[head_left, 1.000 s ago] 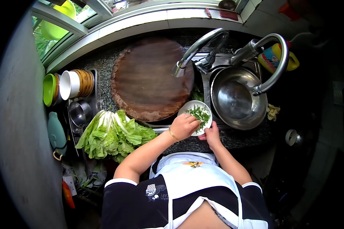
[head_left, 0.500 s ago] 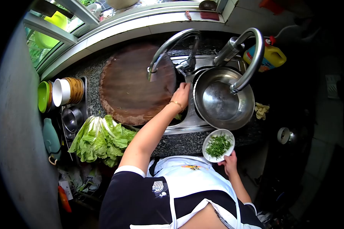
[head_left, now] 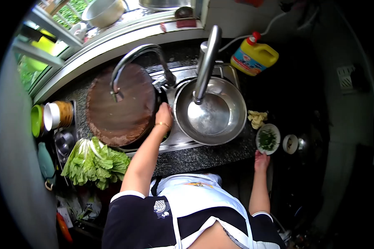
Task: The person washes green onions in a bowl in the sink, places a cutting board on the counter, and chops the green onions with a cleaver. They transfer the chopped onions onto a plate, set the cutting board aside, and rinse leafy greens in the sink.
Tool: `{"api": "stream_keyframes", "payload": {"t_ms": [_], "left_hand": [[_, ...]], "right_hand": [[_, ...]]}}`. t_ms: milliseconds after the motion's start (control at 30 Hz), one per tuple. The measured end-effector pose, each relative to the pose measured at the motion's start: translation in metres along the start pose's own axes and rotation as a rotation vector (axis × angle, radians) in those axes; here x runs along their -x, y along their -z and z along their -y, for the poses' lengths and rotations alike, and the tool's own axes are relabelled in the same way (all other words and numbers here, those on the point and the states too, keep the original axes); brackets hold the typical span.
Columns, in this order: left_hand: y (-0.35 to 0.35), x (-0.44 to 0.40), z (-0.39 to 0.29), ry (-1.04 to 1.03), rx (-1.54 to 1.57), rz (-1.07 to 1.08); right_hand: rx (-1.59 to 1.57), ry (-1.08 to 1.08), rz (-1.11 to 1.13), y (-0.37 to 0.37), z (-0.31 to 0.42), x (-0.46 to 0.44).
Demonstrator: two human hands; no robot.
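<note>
My right hand [head_left: 262, 161] grips a small white bowl [head_left: 259, 145] of chopped greens [head_left: 269, 140] at its near rim, out to the right past the counter edge. Between the round wooden chopping board [head_left: 120, 108] and the steel basin [head_left: 212, 118], my left hand [head_left: 164, 114] is closed with curled fingers, a bracelet at its wrist. The sink edge lies beside it; what those fingers hold, if anything, is hidden. The board lies over the left part of the sink. A chrome tap [head_left: 143, 47] arches above the board.
A head of leafy lettuce [head_left: 97, 162] lies at the counter's front left. Stacked bowls [head_left: 52, 116] stand further left. A second tap [head_left: 207, 62] hangs over the basin. A yellow bottle [head_left: 253, 58] stands behind right, a small cup [head_left: 290, 144] right of the bowl.
My right hand has carried the bowl of greens outward to the right, away from my apron. The view has turned right; my left hand stays between board and basin.
</note>
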State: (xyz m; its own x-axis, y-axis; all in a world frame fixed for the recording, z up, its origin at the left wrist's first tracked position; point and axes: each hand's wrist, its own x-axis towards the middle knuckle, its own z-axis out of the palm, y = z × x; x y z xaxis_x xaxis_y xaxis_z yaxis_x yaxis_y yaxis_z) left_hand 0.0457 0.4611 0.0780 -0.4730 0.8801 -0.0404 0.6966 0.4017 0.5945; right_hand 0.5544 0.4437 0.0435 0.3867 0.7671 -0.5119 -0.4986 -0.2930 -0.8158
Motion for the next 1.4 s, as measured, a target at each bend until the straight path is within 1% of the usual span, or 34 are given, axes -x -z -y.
{"api": "stream_keyframes", "payload": {"t_ms": [67,133,167,200,267,300,333,400,433,467,533,600,667,767,900,933,1000,1033,1067,1133,1200,1233,1267,1333,1367,1400], "left_hand": [[0.027,0.03,-0.017,-0.048,0.094,-0.157],[0.054,0.048,-0.025,-0.017,0.251,-0.256],[0.067,0.053,-0.024,0.075,0.296,-0.177],[0.077,0.057,-0.022,0.168,0.347,-0.101],[0.09,0.059,-0.006,-0.384,-0.114,0.009],[0.099,0.064,-0.008,-0.357,-0.189,0.095],[0.11,0.063,-0.007,-0.333,-0.308,0.091],[0.117,0.056,0.012,-0.215,-0.389,-0.072],[0.116,0.053,0.03,-0.193,-0.471,-0.078],[0.112,0.052,0.047,-0.185,-0.513,-0.056],[0.107,0.051,0.056,-0.179,-0.497,0.01],[0.096,0.052,0.065,-0.222,-0.555,0.021],[0.08,0.052,0.079,-0.27,-0.603,-0.006],[0.07,0.053,0.089,-0.312,-0.569,-0.027],[0.067,0.052,0.093,-0.335,-0.549,-0.038],[0.068,0.053,0.093,-0.338,-0.517,-0.042],[0.068,0.053,0.094,-0.346,-0.52,-0.049],[0.068,0.053,0.095,-0.351,-0.526,-0.059],[0.067,0.054,0.095,-0.342,-0.524,-0.061],[0.066,0.053,0.097,-0.35,-0.518,-0.059],[0.065,0.053,0.097,-0.352,-0.502,-0.083],[0.064,0.052,0.099,-0.361,-0.488,-0.094],[0.063,0.053,0.1,-0.369,-0.475,-0.102],[0.062,0.054,0.102,-0.404,-0.453,-0.144],[0.061,0.055,0.105,-0.433,-0.464,-0.134],[0.058,0.056,0.108,-0.463,-0.475,-0.124]], "right_hand": [[0.017,-0.063,-0.009,-0.018,0.025,-0.005],[-0.037,-0.223,-0.042,-0.028,0.042,-0.001],[0.092,-0.145,-0.149,-0.04,0.042,0.012],[0.101,-0.15,-0.122,-0.055,0.039,0.025],[0.393,0.028,0.074,-0.082,0.031,0.051],[0.428,0.057,0.192,-0.111,0.023,0.072],[0.459,0.089,0.307,-0.145,0.014,0.094],[0.479,0.012,0.579,-0.21,-0.005,0.132],[0.52,-0.012,0.67,-0.241,-0.016,0.147],[0.562,-0.036,0.763,-0.27,-0.027,0.157],[0.693,-0.008,0.918,-0.323,-0.05,0.164],[0.733,0.088,0.968,-0.37,-0.073,0.158],[1.029,0.358,0.924,-0.409,-0.088,0.146],[1.387,0.591,0.909,-0.443,-0.094,0.143],[1.488,0.641,0.947,-0.459,-0.097,0.15],[1.569,0.559,0.938,-0.465,-0.088,0.16],[1.352,0.866,0.903,-0.465,-0.078,0.185],[1.208,1.093,0.95,-0.463,-0.078,0.191],[1.118,1.151,0.983,-0.459,-0.081,0.199],[1.109,0.795,1.154,-0.438,-0.101,0.213],[0.92,0.493,1.079,-0.413,-0.155,0.215],[0.934,0.285,1.001,-0.41,-0.18,0.205],[0.929,0.179,0.883,-0.41,-0.218,0.182],[1.075,0.712,0.896,-0.444,-0.217,0.193],[1.088,0.771,0.936,-0.46,-0.211,0.205],[1.016,1.064,1.075,-0.478,-0.207,0.211]]}}
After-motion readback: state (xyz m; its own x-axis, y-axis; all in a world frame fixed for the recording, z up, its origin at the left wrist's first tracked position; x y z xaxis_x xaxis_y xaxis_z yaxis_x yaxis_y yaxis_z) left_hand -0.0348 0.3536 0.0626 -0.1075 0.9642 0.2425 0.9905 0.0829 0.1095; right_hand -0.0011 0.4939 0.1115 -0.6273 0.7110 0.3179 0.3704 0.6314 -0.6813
